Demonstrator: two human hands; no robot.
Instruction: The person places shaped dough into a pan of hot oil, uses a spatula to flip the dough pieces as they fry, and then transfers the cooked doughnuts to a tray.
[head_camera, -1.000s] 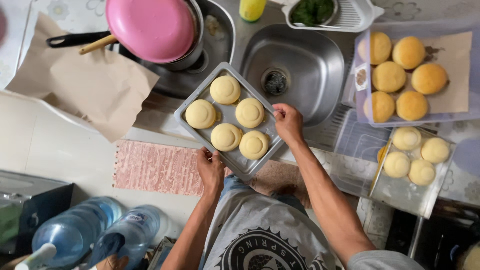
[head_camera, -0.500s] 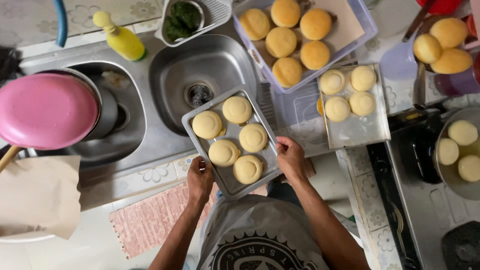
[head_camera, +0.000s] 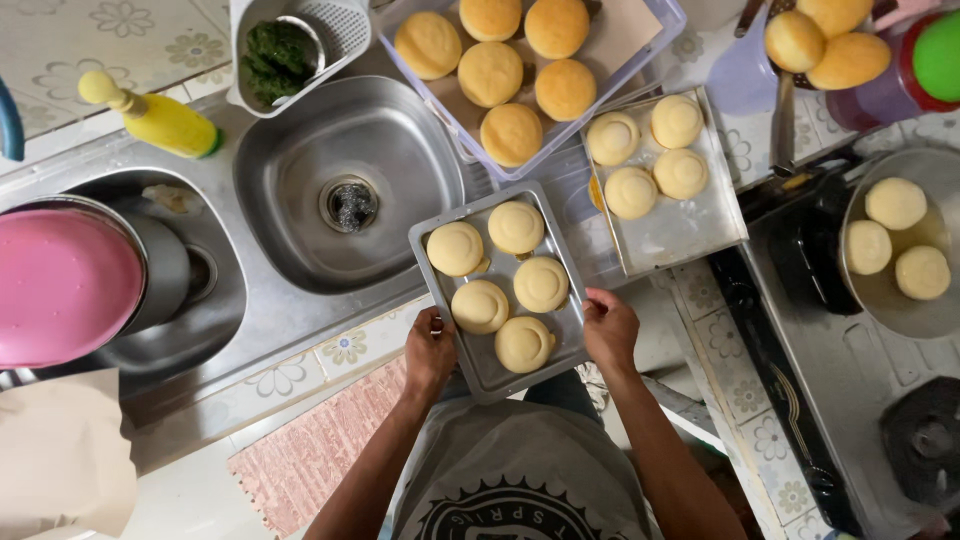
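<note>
Fingers of both hands are clamped on one metal tray: my left hand grips its near left edge and my right hand its right edge, thumbs over the rim. On the tray sit five pale dough rounds, close together but loose, and I judge the tray is carried in the air above the worktop edge, just beside the sink, tilted a little in plane. That is where I see trouble — both grips sit at the near end, so the far end hangs unsupported, and a dip there could send the rounds sliding toward the basin with its drain. A second tray with four rounds lies very near on the right, next to a clear box of browned buns; a swing that way may knock its corner. Further right a pan holds three rounds on what seems to be a stove — heat I would keep my right forearm away from. Nearby, a yellow bottle lies on the worktop, well apart from my hands.
</note>
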